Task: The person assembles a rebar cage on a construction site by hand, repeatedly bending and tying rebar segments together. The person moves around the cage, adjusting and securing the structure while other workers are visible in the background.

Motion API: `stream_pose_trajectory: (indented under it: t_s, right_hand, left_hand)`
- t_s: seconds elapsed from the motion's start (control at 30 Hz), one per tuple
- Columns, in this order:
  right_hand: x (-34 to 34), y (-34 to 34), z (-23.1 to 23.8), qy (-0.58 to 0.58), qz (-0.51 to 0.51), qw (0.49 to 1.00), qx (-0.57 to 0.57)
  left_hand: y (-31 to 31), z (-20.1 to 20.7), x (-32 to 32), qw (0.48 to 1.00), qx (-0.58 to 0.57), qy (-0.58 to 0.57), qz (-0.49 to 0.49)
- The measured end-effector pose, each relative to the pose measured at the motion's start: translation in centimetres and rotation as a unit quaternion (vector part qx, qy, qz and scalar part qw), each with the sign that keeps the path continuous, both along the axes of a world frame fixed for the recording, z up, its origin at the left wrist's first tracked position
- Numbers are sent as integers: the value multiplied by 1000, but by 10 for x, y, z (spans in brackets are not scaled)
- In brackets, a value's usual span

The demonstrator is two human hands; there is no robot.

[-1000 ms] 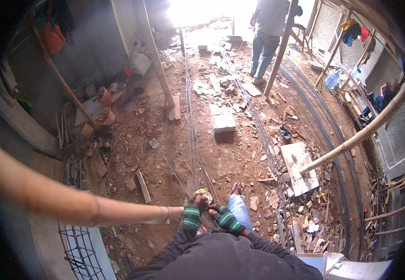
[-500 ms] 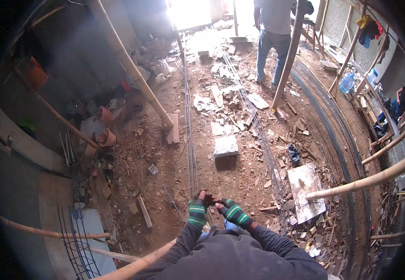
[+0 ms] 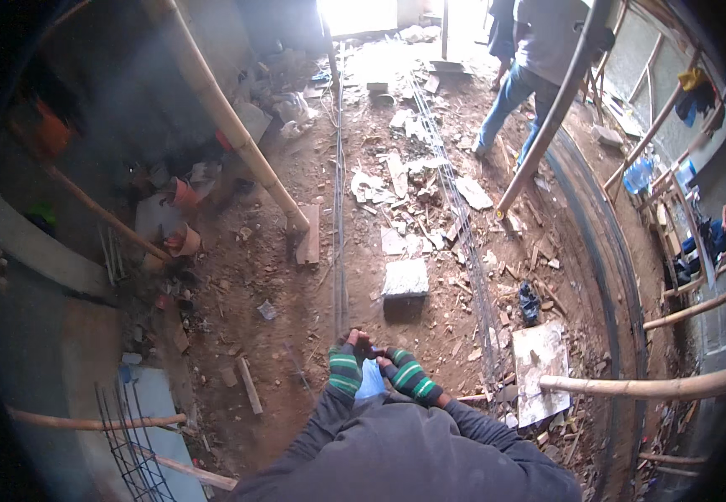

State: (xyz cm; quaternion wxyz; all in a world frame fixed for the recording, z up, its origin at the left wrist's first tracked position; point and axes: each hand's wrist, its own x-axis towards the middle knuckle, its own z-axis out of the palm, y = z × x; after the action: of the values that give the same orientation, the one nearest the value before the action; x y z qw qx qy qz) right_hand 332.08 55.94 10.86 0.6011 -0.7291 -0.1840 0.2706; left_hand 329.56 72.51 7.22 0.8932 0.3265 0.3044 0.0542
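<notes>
Close together in front of my body, both hands wear fingerless gloves striped dark and green. My left hand (image 3: 347, 363) is closed, its fingers curled inward around something I cannot make out. Beside it my right hand (image 3: 410, 373) is also closed, its fingertips turned toward the left. A small dark shape shows between the fingers, too unclear to name. Below the hands, between the wrists, a light blue patch (image 3: 370, 381) shows. Just beyond my left hand, long thin steel bars (image 3: 340, 251) run away along the dirt floor.
A second bar bundle (image 3: 455, 205) lies to the right, past a white block (image 3: 405, 279). Bamboo props (image 3: 237, 134) slant on both sides. A board (image 3: 540, 372) lies at right near black bars (image 3: 622, 276). A person in jeans (image 3: 509, 100) stands at the far right.
My view has shifted slightly. The hands stay close together, and more of the light blue patch shows between them. The person ahead has moved right, and someone else partly shows beside them.
</notes>
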Motion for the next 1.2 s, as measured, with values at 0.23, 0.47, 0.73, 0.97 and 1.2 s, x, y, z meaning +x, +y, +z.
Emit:
stream_pose_trajectory:
  t_s: [0.23,0.47,0.73,0.97,1.2]
  right_hand:
    - [111,79,23,-47,36,997,-42]
    - [156,147,37,-38,88,994,-52]
    - [188,190,28,-86,161,983,-4]
    - [208,213,61,-141,247,959,19]
    - [218,187,57,-207,328,921,-28]
  left_hand:
    - [74,41,99,998,-2,-43,52]
    - [135,42,128,989,-67,-46,121]
    - [169,29,139,979,-63,-18,195]
    - [225,24,150,948,-64,-38,308]
    - [260,7,135,928,-92,-87,350]
